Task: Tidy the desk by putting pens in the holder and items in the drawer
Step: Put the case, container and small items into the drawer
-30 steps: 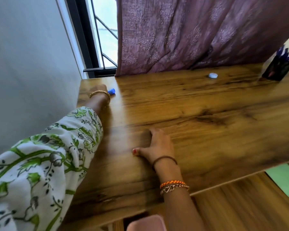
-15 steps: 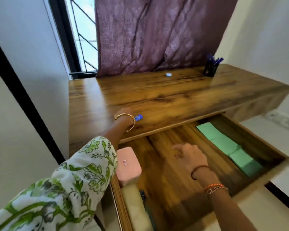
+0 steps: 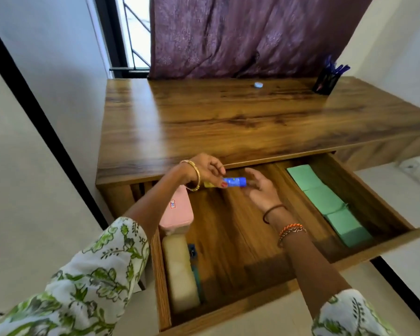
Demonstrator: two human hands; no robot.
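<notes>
My left hand [image 3: 204, 169] pinches a blue and yellow glue stick [image 3: 233, 182] and holds it level above the open wooden drawer [image 3: 228, 311], just in front of the desk's front edge. Just right of the stick's blue end is my right hand [image 3: 261, 190], fingers spread and relaxed, holding nothing. A black pen holder [image 3: 324, 82] with several blue pens stands at the back right of the desk [image 3: 204, 122]. A small pale blue cap [image 3: 258, 85] lies near the desk's back edge.
In the drawer, a pink case [image 3: 178, 214] and a cream case [image 3: 180, 272] lie along the left wall, and green pads [image 3: 325, 202] line the right side. A purple curtain [image 3: 240, 32] hangs behind the desk. A wall stands close on the left.
My left hand has carried the glue stick from the desk's far left corner to above the drawer. The right hand left the desk top and now hovers beside the stick. The drawer has come into view.
</notes>
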